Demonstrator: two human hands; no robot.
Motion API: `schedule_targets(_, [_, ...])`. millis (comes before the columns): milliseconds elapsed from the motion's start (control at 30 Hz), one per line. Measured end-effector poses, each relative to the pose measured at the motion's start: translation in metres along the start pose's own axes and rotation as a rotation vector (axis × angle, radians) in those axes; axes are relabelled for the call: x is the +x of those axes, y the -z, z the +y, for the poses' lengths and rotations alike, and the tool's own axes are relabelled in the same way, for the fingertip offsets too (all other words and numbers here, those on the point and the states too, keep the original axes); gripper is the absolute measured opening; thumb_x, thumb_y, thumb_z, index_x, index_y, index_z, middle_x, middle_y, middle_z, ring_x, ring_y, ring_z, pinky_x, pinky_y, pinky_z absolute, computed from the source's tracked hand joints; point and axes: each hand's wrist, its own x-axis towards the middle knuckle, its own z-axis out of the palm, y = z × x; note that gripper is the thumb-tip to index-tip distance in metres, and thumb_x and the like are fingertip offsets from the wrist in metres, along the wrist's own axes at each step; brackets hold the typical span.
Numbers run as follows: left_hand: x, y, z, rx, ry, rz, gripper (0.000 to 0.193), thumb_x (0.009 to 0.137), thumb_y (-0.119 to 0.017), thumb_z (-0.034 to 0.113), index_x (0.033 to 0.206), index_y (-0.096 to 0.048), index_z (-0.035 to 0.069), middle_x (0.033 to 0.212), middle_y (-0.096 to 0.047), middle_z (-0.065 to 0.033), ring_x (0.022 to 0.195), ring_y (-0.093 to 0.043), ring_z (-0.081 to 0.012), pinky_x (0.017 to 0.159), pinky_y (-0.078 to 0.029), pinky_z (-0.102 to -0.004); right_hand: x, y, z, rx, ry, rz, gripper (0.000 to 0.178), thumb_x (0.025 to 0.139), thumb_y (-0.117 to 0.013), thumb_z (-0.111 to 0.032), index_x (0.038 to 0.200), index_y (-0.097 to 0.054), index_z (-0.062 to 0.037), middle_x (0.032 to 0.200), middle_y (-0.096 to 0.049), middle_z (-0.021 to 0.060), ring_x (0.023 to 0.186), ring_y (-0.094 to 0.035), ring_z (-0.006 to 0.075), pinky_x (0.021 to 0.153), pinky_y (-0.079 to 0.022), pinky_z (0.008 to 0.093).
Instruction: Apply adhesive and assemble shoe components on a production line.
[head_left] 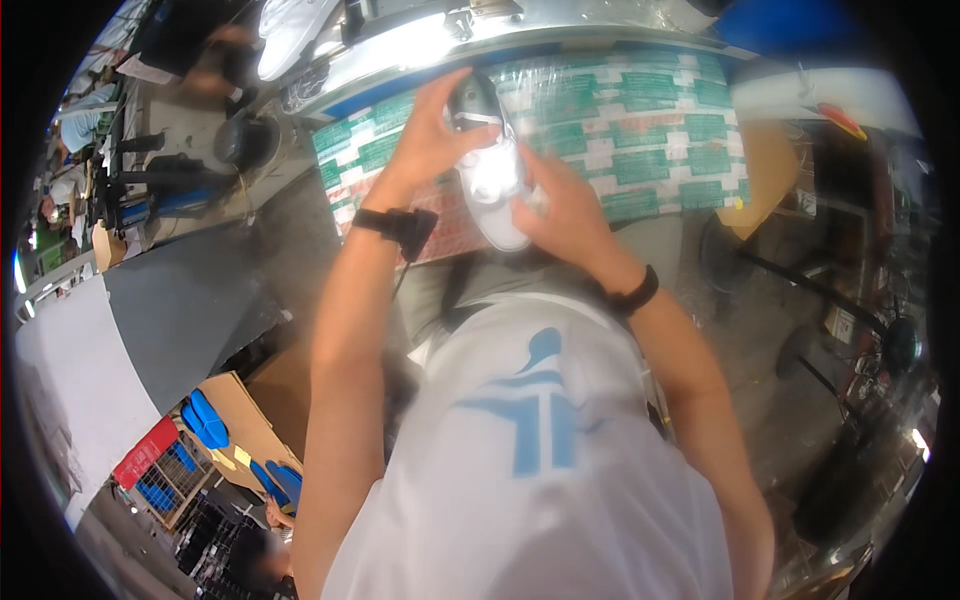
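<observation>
A white shoe (503, 222) lies lengthwise in front of me, its dark-lined opening at the far end and its rounded toe toward me. My left hand (425, 142) grips the opening end, fingers along the far left side and thumb across the top. On the right side, nearer the toe, my right hand (572, 215) has its fingers bent against the upper. Whether those fingers pinch a small part of the shoe cannot be made out through glare and blur. Beneath the shoe is a work surface (640, 125) covered with green, white and red printed sheets under clear film.
Beyond the work surface runs a shiny metal rail (390, 58). More white shoes (293, 38) stand at the far left, near another person's blurred hand (208, 80). A cardboard box with blue sole-shaped pieces (205, 420) sits lower left. Dark metal legs (820, 290) stand at right.
</observation>
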Motion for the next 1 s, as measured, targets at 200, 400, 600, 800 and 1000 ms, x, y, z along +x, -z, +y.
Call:
schedule_targets(200, [-0.002, 0.003, -0.001, -0.031, 0.024, 0.008, 0.098, 0.082, -0.099, 0.033, 0.166, -0.054, 0.011, 0.165, -0.05, -0.0219, 0.156, -0.047, -0.0379, 0.129, -0.042, -0.0498, -0.009, 0.003, 0.001, -0.141, 0.09, -0.054, 0.085, 0.087, -0.081, -0.026, 0.161, -0.05, 0.0033, 0.109, -0.069, 0.019, 0.102, -0.067, 0.0397, 0.09, -0.055, 0.0501])
schedule_targets(400, [-0.004, 0.007, -0.002, -0.038, 0.02, 0.014, 0.097, 0.084, -0.098, 0.037, 0.166, -0.054, 0.014, 0.164, -0.051, -0.0219, 0.155, -0.048, -0.0385, 0.129, -0.042, -0.0505, -0.053, 0.015, -0.03, -0.308, 0.26, -0.108, 0.09, 0.083, -0.086, -0.025, 0.16, -0.05, 0.006, 0.113, -0.066, 0.0184, 0.103, -0.065, 0.0379, 0.09, -0.052, 0.0511])
schedule_targets(600, [-0.002, 0.006, -0.004, -0.004, -0.015, 0.001, 0.097, 0.082, -0.098, 0.039, 0.166, -0.054, 0.017, 0.16, -0.053, -0.0232, 0.152, -0.049, -0.0407, 0.128, -0.041, -0.0514, -0.012, -0.02, -0.032, -0.316, 0.381, 0.016, 0.089, 0.08, -0.086, -0.024, 0.157, -0.053, 0.0075, 0.102, -0.061, 0.0151, 0.093, -0.062, 0.0342, 0.081, -0.049, 0.0471])
schedule_targets(800, [-0.001, 0.002, -0.001, 0.001, -0.01, 0.003, 0.098, 0.081, -0.099, 0.04, 0.165, -0.055, 0.017, 0.156, -0.054, -0.0229, 0.149, -0.05, -0.0406, 0.126, -0.042, -0.0512, 0.001, -0.049, -0.017, -0.42, 0.377, 0.02, 0.085, 0.08, -0.085, -0.025, 0.152, -0.057, 0.0101, 0.099, -0.061, 0.0164, 0.09, -0.064, 0.0346, 0.079, -0.051, 0.0478])
schedule_targets(1000, [-0.003, 0.006, -0.009, -0.064, 0.037, -0.002, 0.099, 0.08, -0.1, 0.042, 0.165, -0.055, 0.017, 0.156, -0.054, -0.0219, 0.148, -0.051, -0.0397, 0.125, -0.043, -0.0507, -0.023, -0.039, -0.05, -0.014, -0.021, -0.08, 0.078, 0.086, -0.082, -0.023, 0.153, -0.058, 0.0082, 0.102, -0.067, 0.0194, 0.094, -0.069, 0.0379, 0.082, -0.056, 0.0508])
